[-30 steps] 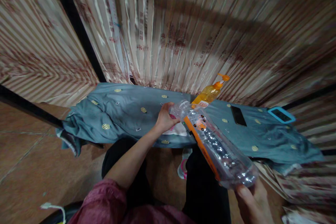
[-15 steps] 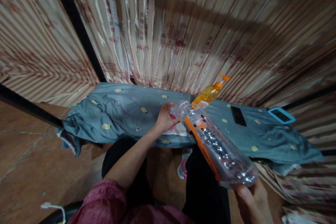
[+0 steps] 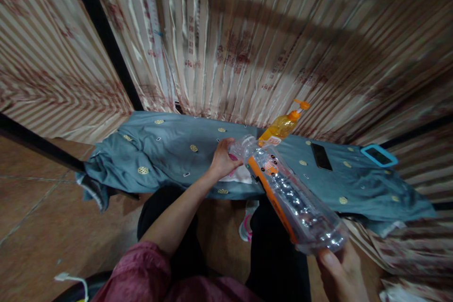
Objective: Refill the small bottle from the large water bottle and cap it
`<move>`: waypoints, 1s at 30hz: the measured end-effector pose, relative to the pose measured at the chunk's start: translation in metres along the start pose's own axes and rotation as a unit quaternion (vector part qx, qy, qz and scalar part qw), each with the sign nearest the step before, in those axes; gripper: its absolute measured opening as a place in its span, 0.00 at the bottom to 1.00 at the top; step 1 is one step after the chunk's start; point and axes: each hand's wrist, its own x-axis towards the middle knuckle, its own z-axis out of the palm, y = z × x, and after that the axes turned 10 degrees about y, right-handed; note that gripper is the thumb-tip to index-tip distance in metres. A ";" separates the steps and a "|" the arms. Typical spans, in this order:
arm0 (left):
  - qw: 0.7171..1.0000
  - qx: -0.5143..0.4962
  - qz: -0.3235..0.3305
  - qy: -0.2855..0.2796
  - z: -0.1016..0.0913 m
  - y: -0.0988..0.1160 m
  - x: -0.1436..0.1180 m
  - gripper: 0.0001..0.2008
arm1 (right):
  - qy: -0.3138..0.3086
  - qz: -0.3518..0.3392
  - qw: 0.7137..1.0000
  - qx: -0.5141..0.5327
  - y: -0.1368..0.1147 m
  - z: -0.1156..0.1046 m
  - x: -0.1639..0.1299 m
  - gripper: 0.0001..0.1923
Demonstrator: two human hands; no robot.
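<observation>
My right hand (image 3: 338, 264) is closed round the base of a large clear plastic bottle (image 3: 300, 198) with an orange label. The bottle is tilted, its neck end pointing up and left. At that end my left hand (image 3: 223, 160) is closed on a small clear plastic container (image 3: 240, 147) with a pink patch. The bottle's neck meets or overlaps the container; I cannot tell whether they touch. Below my left hand, a white and pink item (image 3: 240, 175) lies on the cloth, partly hidden. Just behind the bottle stands an orange pump bottle (image 3: 281, 126).
A blue-grey cloth with yellow prints (image 3: 170, 151) covers the narrow table. To the right lie a black phone (image 3: 322, 156) and a blue-framed device (image 3: 379, 155). Striped curtains (image 3: 226, 47) hang behind, with dark poles (image 3: 102, 33). A white cable (image 3: 72, 278) is at lower left.
</observation>
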 end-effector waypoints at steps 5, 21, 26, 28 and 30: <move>1.000 -0.004 -0.005 -0.002 -0.002 0.002 0.000 0.32 | -0.004 -0.012 1.000 -0.002 0.001 0.001 0.000 0.37; 1.000 0.000 -0.009 -0.007 -0.002 0.002 0.000 0.31 | -0.008 -0.016 1.000 -0.009 0.001 -0.001 0.001 0.36; 1.000 0.005 -0.001 -0.005 -0.002 0.003 0.000 0.32 | -0.003 -0.003 1.000 0.001 -0.001 0.001 -0.001 0.38; 1.000 0.011 0.000 -0.004 -0.002 0.003 0.001 0.32 | 0.001 0.000 1.000 0.000 0.001 0.000 0.000 0.38; 1.000 0.013 0.000 -0.006 -0.002 0.003 0.001 0.32 | 0.006 -0.003 1.000 -0.006 0.004 -0.002 0.002 0.38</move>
